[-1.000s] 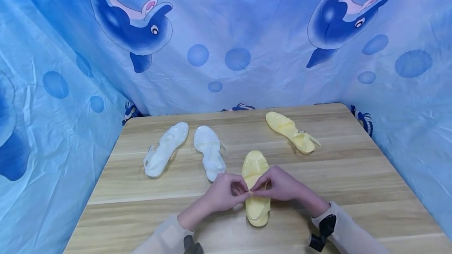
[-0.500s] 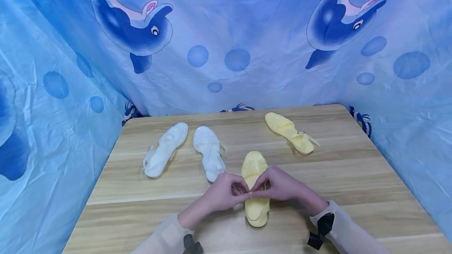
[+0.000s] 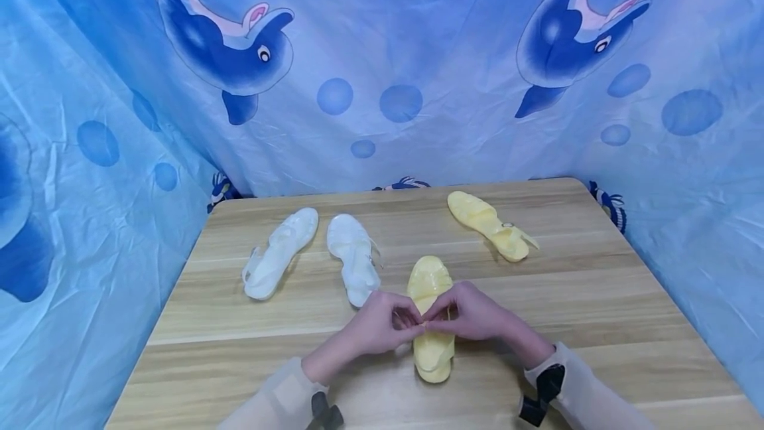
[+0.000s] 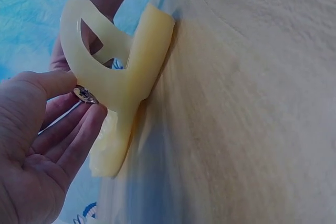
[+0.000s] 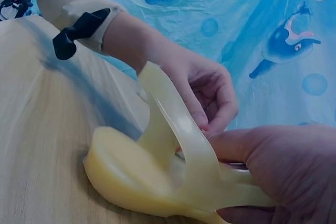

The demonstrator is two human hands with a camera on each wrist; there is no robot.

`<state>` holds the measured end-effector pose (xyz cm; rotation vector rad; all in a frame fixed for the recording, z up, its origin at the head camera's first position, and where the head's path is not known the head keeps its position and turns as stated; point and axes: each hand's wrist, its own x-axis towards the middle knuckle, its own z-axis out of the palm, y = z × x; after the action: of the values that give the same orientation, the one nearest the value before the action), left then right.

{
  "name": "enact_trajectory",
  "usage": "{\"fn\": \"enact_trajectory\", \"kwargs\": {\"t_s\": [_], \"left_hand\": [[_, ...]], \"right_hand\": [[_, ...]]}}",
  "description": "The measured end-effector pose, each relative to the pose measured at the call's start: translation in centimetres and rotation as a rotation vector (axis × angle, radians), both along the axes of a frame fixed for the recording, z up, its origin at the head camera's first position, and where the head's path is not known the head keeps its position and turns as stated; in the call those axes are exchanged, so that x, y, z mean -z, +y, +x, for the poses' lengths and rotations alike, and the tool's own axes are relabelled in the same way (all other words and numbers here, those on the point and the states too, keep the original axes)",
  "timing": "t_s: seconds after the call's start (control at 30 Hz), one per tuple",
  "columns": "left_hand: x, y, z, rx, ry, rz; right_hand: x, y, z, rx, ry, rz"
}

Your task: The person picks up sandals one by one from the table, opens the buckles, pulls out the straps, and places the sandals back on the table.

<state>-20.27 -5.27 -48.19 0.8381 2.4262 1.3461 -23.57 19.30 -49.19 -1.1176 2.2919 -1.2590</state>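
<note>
A yellow jelly sandal [image 3: 428, 276] lies sole down on the table, toe pointing away from me. My left hand [image 3: 382, 324] comes in from its left and pinches the ankle strap [image 4: 79, 40] at a round metal buckle [image 4: 85, 94], between thumb and fingertips. From the other side my right hand [image 3: 474, 312] pinches the strap at the same spot, its fingertips meeting those of the left. The strap stands up in a loop over the heel [image 5: 126, 163]. In the head view the fingers hide the buckle.
A second yellow sandal [image 3: 483, 221] lies at the back right of the wooden table [image 3: 597, 324]. Two white sandals [image 3: 280, 254] rest to the left, the nearer white one [image 3: 352, 251] close to my left hand. A blue dolphin-print curtain [image 3: 382, 38] surrounds the table's back and sides.
Both hands stay at the strap over the sandal, with only tiny finger shifts. The head view has drifted very slightly; the sandals lie as before.
</note>
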Motion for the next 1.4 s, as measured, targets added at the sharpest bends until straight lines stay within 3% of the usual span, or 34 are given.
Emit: {"fn": "enact_trajectory", "kwargs": {"t_s": [0.23, 0.57, 0.8, 0.97, 1.13, 1.2, 1.33, 1.4], "left_hand": [[0.1, 0.1, -0.2, 0.017, -0.005, 0.003], [0.1, 0.6, -0.5, 0.073, 0.129, -0.051], [0.0, 0.7, -0.8, 0.106, 0.135, -0.07], [0.0, 0.3, -0.7, 0.07, 0.127, -0.044], [-0.1, -0.1, 0.3, -0.016, 0.05, 0.032], [-0.2, -0.1, 1.1, -0.061, 0.053, 0.03], [-0.2, 0.3, 3.4, -0.104, 0.176, -0.125], [-0.1, 0.7, 4.4, -0.108, 0.256, -0.237]], "right_hand": [[0.2, 0.2, 0.2, -0.014, 0.033, -0.012], [0.6, 0.9, 0.4, 0.006, 0.043, -0.039], [0.7, 1.0, 0.4, 0.038, 0.077, -0.037], [1.1, 1.2, 0.4, 0.062, 0.088, -0.041], [0.7, 1.0, 0.1, 0.116, 0.056, -0.032], [0.3, 0.8, -0.2, 0.155, 0.069, -0.044], [-0.5, 0.3, -1.1, 0.29, 0.194, -0.052], [-0.5, -0.1, -1.7, 0.37, 0.263, 0.002]]}}
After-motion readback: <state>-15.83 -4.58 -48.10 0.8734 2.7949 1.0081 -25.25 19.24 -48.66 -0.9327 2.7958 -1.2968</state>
